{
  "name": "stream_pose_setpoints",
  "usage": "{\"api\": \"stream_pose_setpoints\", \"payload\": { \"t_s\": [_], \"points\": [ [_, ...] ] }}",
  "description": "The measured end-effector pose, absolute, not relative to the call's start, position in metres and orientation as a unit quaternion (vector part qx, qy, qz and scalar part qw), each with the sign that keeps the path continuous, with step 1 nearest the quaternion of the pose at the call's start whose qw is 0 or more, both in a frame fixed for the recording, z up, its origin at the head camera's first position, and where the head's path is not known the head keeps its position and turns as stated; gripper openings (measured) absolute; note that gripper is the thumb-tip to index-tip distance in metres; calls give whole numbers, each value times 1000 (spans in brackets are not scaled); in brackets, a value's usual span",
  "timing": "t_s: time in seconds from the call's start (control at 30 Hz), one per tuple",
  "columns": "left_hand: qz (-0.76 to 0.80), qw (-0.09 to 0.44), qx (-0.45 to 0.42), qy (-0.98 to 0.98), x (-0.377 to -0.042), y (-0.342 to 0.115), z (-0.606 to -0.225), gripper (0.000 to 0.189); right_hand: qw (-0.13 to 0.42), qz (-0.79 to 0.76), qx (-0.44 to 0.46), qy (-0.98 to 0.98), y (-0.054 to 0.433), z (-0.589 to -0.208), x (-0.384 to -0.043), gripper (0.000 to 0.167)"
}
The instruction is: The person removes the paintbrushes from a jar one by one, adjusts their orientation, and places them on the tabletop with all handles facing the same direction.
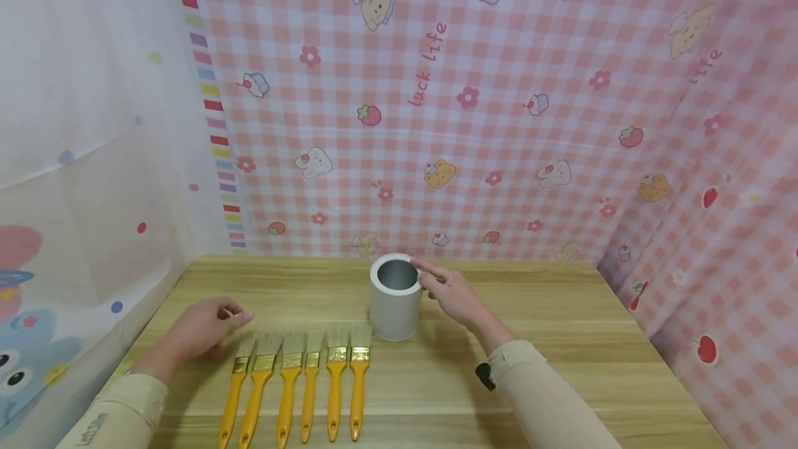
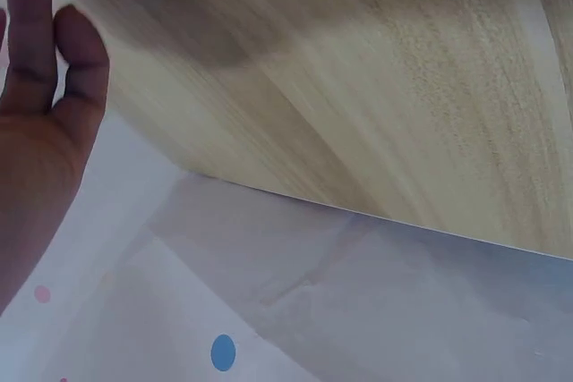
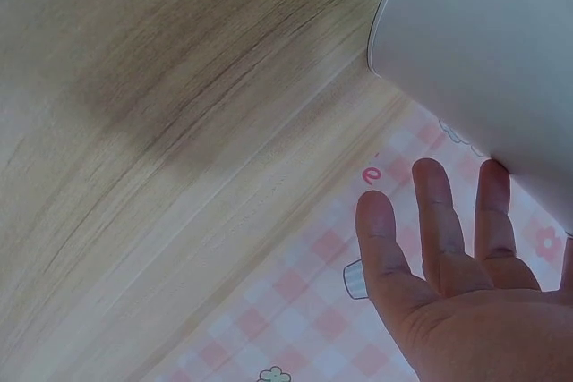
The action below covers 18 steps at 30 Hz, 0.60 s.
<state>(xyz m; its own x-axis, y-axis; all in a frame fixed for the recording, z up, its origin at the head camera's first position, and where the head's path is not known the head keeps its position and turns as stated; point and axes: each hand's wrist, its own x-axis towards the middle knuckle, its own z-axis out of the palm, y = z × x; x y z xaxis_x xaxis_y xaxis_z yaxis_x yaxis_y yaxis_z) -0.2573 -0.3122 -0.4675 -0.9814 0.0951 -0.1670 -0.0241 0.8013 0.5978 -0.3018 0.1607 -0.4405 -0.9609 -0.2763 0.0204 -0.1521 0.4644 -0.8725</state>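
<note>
A grey-white can [image 1: 395, 310], its round top uncovered, stands upright on the wooden table. My right hand [image 1: 454, 295] is at the can's right side, the index finger reaching to its rim. In the right wrist view the fingers [image 3: 439, 230] are spread and fairly straight beside the can's wall [image 3: 474, 60]. Several paintbrushes with yellow handles and pale bristles lie in a row left of the can, the leftmost brush [image 1: 232, 393] among them. Just above and left of that brush hovers my left hand [image 1: 202, 328], fingers loosely bent, holding nothing.
The wooden table [image 1: 530, 393] ends at a pink checked cloth [image 1: 399, 130] behind and on the right. A white dotted cloth [image 1: 93, 123] hangs along the left side.
</note>
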Motion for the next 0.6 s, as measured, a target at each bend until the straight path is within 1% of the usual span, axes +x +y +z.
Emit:
{"api": "stream_pose_setpoints", "payload": {
  "t_s": [0.17,0.23,0.3,0.43,0.6],
  "points": [
    [311,57,13,949,-258,-307,-465,71,61,-500,-129,854,162,-442,-302,43],
    [304,37,17,952,-258,-304,-464,74,55,-496,-130,857,164,-442,-303,42],
    [299,23,21,954,-259,-301,-464,72,50,-492,-129,859,165,-444,-303,42],
    [290,14,28,957,-260,-298,-464,71,45,-487,-136,862,167,-445,-304,43],
    [281,10,31,959,-259,-298,-464,75,27,-484,-172,857,175,-448,-303,47]
  ]
}}
